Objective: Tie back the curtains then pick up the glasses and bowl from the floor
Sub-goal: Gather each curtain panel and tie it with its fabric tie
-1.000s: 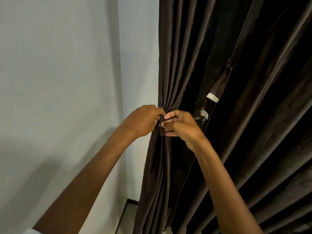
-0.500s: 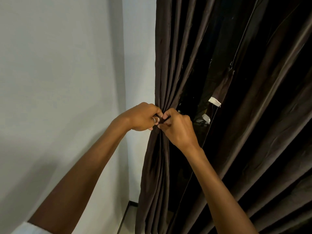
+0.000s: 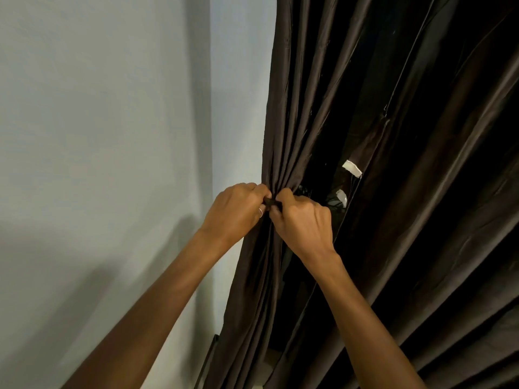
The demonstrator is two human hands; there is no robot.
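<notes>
Pale wall [image 3: 98,136] at left, corner beside the curtain edge. Left hand [image 3: 236,211], ring [image 3: 260,212] on one finger, and right hand [image 3: 304,223] meet knuckle to knuckle, both pinching a short dark tie strip [image 3: 271,203] around the gathered dark brown curtain [image 3: 286,122]. Further right, two white tabs [image 3: 352,168] show among loose folds; glasses and bowl out of frame.

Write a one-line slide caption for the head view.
Left hand and right hand pinch a dark tie around the gathered brown curtain beside a pale wall.
</notes>
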